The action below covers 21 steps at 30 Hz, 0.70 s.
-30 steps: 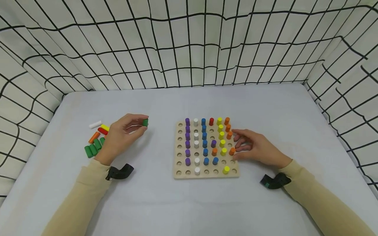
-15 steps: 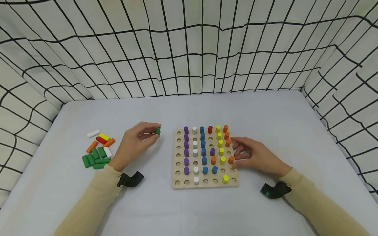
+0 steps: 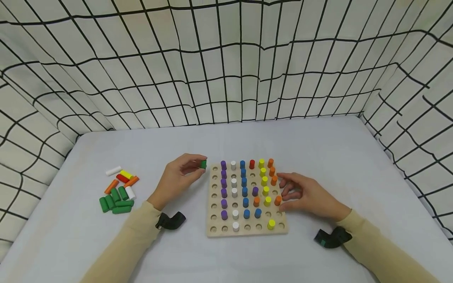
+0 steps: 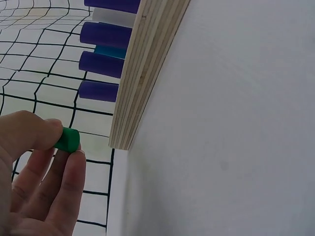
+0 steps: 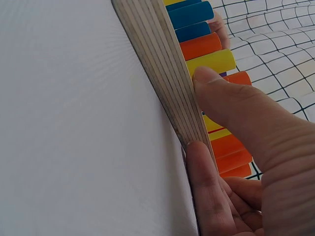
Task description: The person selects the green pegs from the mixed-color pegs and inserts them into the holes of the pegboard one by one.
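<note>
Between thumb and fingertips, my left hand [image 3: 177,175] pinches a green peg [image 3: 203,164], just off the upper left corner of the wooden pegboard [image 3: 218,232]. In the left wrist view the green peg [image 4: 70,140] sticks out past the thumb, apart from the board [image 4: 147,73]. Purple, white, blue, red, yellow and orange pegs stand in the board, and its leftmost column shows bare holes. At the board's right edge rests my right hand [image 3: 309,194], its thumb and index finger spread along the edge. The right wrist view has the thumb [image 5: 221,98] against the upper rim.
Left of the board lies a loose pile of pegs: several green pegs [image 3: 115,194], a red peg [image 3: 122,178], orange pegs [image 3: 111,186], a yellow peg [image 3: 126,174] and white pegs [image 3: 113,171]. A black-gridded white backdrop [image 3: 226,63] rises behind the white table [image 3: 170,255].
My left hand has moved right with the green peg, from beside the loose pile to the board's upper left corner. The right hand stays at the board's edge. The head view has tilted up.
</note>
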Tool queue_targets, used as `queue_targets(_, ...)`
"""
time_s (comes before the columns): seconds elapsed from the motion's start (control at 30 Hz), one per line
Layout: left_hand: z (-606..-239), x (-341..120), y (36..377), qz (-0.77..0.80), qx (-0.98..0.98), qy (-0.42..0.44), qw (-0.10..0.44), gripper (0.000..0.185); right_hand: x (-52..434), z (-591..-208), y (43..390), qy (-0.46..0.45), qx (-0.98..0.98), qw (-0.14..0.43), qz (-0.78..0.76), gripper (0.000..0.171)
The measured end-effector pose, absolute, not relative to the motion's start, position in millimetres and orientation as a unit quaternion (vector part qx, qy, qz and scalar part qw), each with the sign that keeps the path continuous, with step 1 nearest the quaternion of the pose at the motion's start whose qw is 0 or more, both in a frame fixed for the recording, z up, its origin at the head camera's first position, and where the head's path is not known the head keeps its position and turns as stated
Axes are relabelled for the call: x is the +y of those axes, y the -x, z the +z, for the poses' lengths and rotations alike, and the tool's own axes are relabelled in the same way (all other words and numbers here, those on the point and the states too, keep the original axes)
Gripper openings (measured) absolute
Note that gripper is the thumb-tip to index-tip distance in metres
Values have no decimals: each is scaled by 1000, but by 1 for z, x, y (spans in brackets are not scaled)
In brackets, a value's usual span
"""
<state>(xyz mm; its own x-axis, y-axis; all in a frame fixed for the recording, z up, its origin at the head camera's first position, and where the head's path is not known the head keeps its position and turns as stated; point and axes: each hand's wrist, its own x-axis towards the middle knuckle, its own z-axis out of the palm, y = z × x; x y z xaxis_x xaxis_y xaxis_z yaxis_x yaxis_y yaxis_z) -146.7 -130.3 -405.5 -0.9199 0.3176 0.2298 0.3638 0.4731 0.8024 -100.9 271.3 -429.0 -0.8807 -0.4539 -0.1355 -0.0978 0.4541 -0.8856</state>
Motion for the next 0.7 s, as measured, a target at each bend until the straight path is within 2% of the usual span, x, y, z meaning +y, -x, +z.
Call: queue_targets(0.7,-414,-110,161,-487,-853,187,-11,35,270,-428,98,169,826,178,-508,94)
